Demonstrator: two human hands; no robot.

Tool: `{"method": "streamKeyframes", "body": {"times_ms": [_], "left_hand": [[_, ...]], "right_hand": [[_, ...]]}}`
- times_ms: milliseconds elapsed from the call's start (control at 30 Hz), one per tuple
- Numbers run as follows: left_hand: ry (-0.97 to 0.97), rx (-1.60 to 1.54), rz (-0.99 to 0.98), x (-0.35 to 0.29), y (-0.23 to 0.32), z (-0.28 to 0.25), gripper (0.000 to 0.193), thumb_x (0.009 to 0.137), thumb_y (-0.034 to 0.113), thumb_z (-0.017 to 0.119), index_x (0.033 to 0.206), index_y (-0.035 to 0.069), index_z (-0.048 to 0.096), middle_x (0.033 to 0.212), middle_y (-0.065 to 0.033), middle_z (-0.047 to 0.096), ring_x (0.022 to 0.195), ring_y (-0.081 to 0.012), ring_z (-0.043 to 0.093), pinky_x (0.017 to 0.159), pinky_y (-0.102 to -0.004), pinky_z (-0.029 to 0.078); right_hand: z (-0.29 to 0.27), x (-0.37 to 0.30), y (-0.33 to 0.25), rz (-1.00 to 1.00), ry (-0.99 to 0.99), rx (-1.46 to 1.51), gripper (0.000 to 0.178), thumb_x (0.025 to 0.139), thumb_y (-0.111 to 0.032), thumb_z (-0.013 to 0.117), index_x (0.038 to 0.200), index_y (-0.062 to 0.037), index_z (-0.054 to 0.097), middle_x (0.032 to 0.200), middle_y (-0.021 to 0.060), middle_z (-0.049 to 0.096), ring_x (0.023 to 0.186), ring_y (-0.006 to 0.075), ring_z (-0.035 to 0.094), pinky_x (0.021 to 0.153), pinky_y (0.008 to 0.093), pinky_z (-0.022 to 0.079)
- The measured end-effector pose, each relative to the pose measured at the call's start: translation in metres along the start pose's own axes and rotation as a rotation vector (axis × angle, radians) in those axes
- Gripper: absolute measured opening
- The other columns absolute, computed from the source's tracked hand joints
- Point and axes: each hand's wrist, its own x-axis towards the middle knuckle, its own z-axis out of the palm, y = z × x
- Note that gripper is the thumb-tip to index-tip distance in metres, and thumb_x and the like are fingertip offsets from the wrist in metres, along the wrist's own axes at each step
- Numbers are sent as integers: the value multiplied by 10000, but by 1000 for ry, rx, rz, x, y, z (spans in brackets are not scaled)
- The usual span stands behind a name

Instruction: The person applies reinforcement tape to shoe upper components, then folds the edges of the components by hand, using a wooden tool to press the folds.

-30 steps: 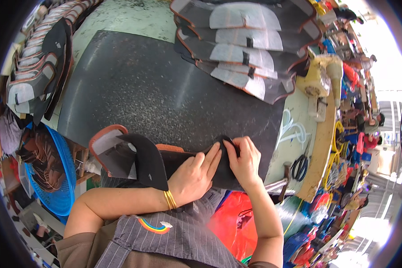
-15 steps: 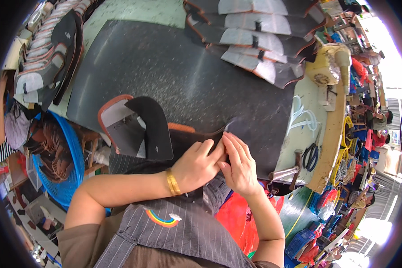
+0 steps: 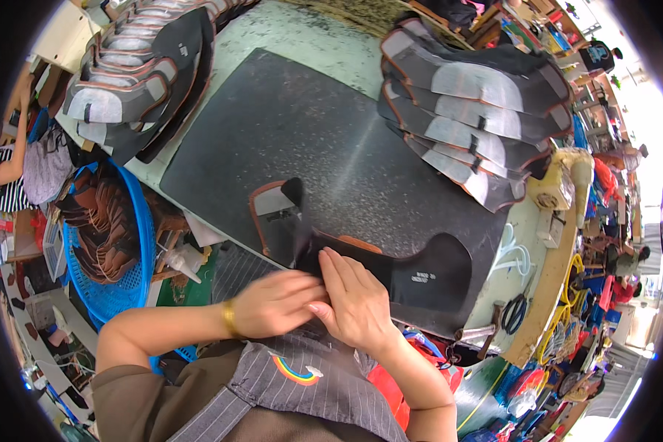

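A dark shoe-upper piece lies along the near edge of a black work mat. Its black rounded right end is spread flat, with small pale print on it. The left end, with grey patches and an orange-brown edge, stands up and folds over. My right hand rests on the middle of the piece, fingers straight and side by side. Beside it, my left hand, with a gold bracelet at the wrist, is smeared by motion near the piece's near edge; its grip cannot be made out.
Overlapping rows of similar upper pieces stand at the far left and far right. A hammer and black-handled scissors lie at the right edge, near a yellowish machine. A blue basket of brown pieces stands left.
The piece's right part, earlier folded under my hands, now lies spread out to the right. Both hands sit further left relative to the piece, and the view has shifted.
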Motion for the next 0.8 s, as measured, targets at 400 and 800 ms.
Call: {"method": "streamKeyframes", "body": {"times_ms": [400,800], "left_hand": [[17,-204,-649,33,-82,-35,461,735,94,781,1136,67,556,995,-101,608,851,-267,639,730,-375,525],[-102,-272,-787,47,-110,-37,86,780,102,620,819,32,651,804,-206,672,790,-423,655,690,-467,530]], "right_hand": [[34,44,-6,386,254,-72,163,907,-134,611,915,28,611,819,128,582,715,302,576,616,390,453],[53,46,-28,86,62,-502,647,673,-111,735,1247,123,550,971,143,552,842,232,560,731,319,509]]}}
